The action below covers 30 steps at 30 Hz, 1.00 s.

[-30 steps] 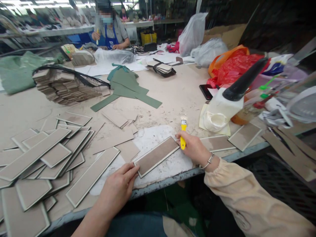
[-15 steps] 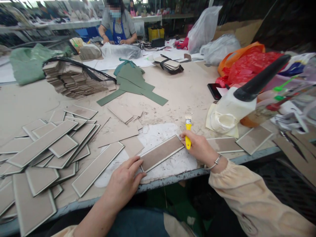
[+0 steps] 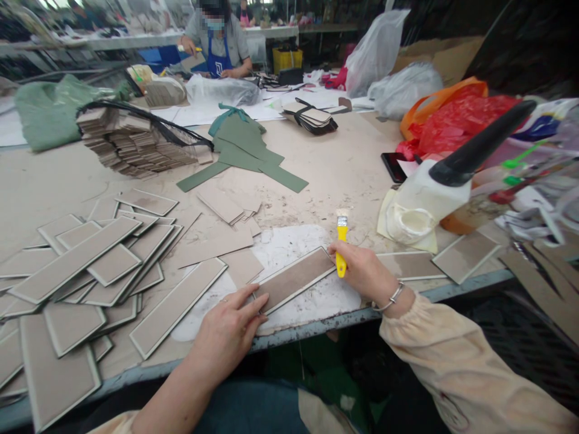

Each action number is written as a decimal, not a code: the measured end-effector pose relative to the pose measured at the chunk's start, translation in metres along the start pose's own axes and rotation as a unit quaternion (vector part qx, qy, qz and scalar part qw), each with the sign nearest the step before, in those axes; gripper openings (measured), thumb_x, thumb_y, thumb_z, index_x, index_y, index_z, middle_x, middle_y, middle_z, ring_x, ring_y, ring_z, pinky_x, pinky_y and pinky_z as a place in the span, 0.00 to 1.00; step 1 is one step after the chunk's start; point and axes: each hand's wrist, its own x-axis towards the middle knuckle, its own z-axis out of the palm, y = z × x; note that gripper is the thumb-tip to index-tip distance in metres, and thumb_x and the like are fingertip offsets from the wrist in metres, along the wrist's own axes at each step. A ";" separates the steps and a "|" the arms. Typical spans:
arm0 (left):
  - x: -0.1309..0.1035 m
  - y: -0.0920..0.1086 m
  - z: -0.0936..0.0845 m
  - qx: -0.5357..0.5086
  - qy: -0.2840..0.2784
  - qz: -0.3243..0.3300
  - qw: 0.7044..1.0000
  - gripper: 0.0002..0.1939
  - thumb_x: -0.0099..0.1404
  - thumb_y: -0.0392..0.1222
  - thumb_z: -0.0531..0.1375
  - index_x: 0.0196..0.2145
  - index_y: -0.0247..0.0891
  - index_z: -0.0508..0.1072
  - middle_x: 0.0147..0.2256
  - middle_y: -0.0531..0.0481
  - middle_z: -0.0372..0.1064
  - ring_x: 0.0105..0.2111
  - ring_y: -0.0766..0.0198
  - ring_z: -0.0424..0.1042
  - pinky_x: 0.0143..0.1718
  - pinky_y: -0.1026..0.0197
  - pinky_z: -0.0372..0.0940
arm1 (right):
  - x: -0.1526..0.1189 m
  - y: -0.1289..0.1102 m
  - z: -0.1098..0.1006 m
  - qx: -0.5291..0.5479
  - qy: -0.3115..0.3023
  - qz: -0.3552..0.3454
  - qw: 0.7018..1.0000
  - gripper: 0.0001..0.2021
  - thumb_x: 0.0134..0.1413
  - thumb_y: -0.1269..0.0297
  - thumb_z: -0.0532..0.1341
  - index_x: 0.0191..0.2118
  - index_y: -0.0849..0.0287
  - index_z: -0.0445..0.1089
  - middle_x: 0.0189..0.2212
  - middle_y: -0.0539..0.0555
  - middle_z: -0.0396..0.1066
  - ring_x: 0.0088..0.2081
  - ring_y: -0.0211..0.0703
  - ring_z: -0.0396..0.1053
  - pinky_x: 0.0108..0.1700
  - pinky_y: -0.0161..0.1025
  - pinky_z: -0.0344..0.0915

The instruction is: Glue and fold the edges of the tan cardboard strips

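A long taupe panel with a pale rim [image 3: 296,276] lies at a slant before me, near the table edge. My left hand [image 3: 227,325] grips its left end, fingers over the top and thumb by the near edge. My right hand [image 3: 364,271] is closed around a yellow-handled paintbrush [image 3: 342,247], bristles pointing away from me. The fingertips of that hand touch the panel's right end. Under the panel is a pale, stained patch [image 3: 289,238] on the tabletop. Another rimmed panel [image 3: 178,307] lies just left of my left hand.
Rimmed panels [image 3: 81,259] are heaped at left. Green strips [image 3: 248,150] and a bound stack of boards [image 3: 131,141] lie farther back. At right stand a white jug with a black spout [image 3: 441,187] and red plastic bags [image 3: 465,120]. A co-worker [image 3: 221,48] sits opposite.
My left fingers have shifted slightly farther over the panel's left end. The brush has tipped a little more upright in my right hand. The co-worker's hand has risen, holding a brush.
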 end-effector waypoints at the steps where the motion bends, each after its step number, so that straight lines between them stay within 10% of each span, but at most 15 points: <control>1: 0.000 0.000 0.000 0.005 -0.001 0.002 1.000 0.15 0.65 0.44 0.56 0.48 0.44 0.73 0.53 0.45 0.67 0.47 0.53 0.71 0.46 0.51 0.69 | 0.000 -0.001 -0.001 -0.005 -0.003 -0.001 1.000 0.11 0.53 0.78 0.53 0.40 0.57 0.63 0.30 0.51 0.69 0.32 0.41 0.68 0.33 0.33 0.58; 16: 0.003 0.004 -0.007 -0.041 -0.011 -0.073 0.996 0.30 0.60 0.45 0.61 0.58 0.33 0.60 0.53 0.39 0.66 0.51 0.53 0.67 0.52 0.52 0.64 | -0.002 0.006 0.003 -0.024 0.008 -0.012 1.000 0.10 0.53 0.76 0.53 0.41 0.57 0.63 0.32 0.52 0.71 0.32 0.41 0.70 0.33 0.34 0.60; 30: 0.011 0.004 -0.003 -0.046 0.001 -0.051 0.998 0.20 0.62 0.39 0.57 0.52 0.33 0.68 0.50 0.41 0.67 0.48 0.53 0.65 0.51 0.49 0.64 | 0.000 0.003 0.001 -0.023 -0.002 -0.008 1.000 0.09 0.54 0.76 0.54 0.40 0.57 0.63 0.31 0.52 0.71 0.33 0.42 0.70 0.34 0.35 0.60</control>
